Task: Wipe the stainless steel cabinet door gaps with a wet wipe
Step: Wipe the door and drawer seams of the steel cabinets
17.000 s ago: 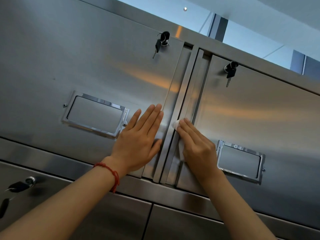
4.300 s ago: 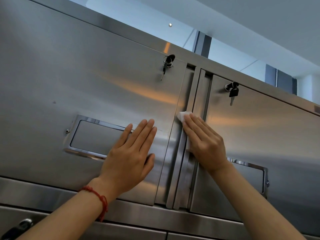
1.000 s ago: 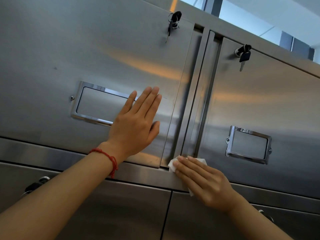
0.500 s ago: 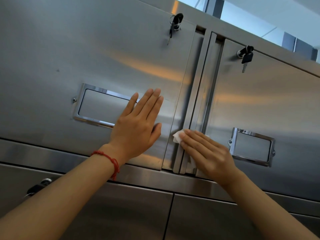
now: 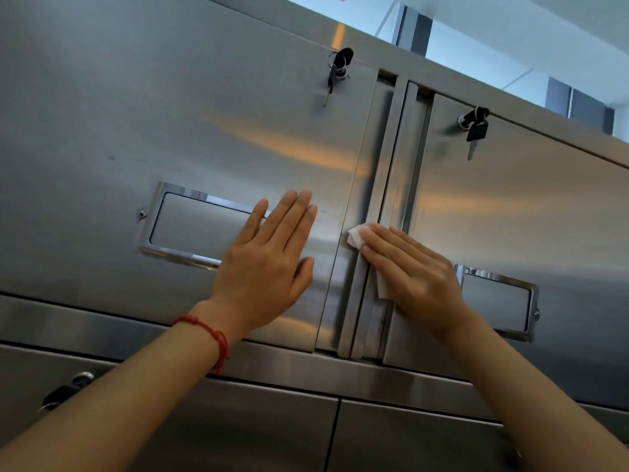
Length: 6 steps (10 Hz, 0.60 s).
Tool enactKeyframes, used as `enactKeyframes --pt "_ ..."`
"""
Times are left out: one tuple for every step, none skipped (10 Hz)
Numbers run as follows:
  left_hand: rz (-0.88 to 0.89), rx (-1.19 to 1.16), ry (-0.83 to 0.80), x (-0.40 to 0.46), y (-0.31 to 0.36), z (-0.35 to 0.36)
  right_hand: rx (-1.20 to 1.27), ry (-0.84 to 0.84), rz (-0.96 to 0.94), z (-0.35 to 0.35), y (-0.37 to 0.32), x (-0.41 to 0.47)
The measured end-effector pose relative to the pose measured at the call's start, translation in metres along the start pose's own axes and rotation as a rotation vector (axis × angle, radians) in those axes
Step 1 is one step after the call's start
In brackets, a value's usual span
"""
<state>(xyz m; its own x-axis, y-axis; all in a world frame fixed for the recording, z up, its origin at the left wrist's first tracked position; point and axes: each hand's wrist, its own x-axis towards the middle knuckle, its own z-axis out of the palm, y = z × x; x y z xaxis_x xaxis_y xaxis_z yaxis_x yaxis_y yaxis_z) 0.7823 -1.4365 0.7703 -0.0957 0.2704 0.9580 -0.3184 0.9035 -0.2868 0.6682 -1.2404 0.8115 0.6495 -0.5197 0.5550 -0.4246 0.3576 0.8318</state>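
Two bare forearms are seen reaching up from the bottom corners toward a stainless steel cabinet viewed from below. A red string bracelet [image 5: 211, 338] is worn on the left wrist. The left hand [image 5: 269, 267] is laid flat, fingers straight and together, against the left cabinet door [image 5: 170, 107], partly covering a chrome label frame [image 5: 190, 226]. The right hand [image 5: 413, 277] is pressed with straight fingers onto a white wet wipe [image 5: 356, 236], which is held against the vertical gap [image 5: 386, 158] between the two doors, about halfway up; a corner of the wipe sticks out past the fingertips and another edge shows below the palm. A second label frame [image 5: 500, 301] is partly hidden behind the right wrist on the right cabinet door [image 5: 527, 212]. Higher up, a key [image 5: 335, 73] is seen hanging from each door's lock, the other key [image 5: 474, 129] on the right. Beyond the cabinet top, a pale ceiling is visible.
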Motion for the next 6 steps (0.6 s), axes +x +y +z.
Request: enactKeyframes --pt "0.000 0.005 -0.003 0.000 0.000 0.000 -0.019 0.020 0.015 0.001 0.007 0.006" --pt "0.003 0.009 -0.002 0.000 0.000 0.001 -0.036 0.031 0.028 0.002 0.013 0.012" --pt "0.004 0.009 -0.005 0.000 0.000 0.001 -0.047 0.039 0.040 0.003 0.018 0.017" --pt "0.004 0.008 -0.009 0.000 -0.001 0.001 -0.056 0.049 0.054 0.003 0.023 0.022" --pt "0.004 0.008 -0.013 -0.001 -0.001 0.001 -0.070 0.055 0.061 0.004 0.030 0.027" --pt "0.003 0.003 -0.014 0.000 -0.001 0.001 -0.082 0.071 0.067 0.006 0.036 0.032"
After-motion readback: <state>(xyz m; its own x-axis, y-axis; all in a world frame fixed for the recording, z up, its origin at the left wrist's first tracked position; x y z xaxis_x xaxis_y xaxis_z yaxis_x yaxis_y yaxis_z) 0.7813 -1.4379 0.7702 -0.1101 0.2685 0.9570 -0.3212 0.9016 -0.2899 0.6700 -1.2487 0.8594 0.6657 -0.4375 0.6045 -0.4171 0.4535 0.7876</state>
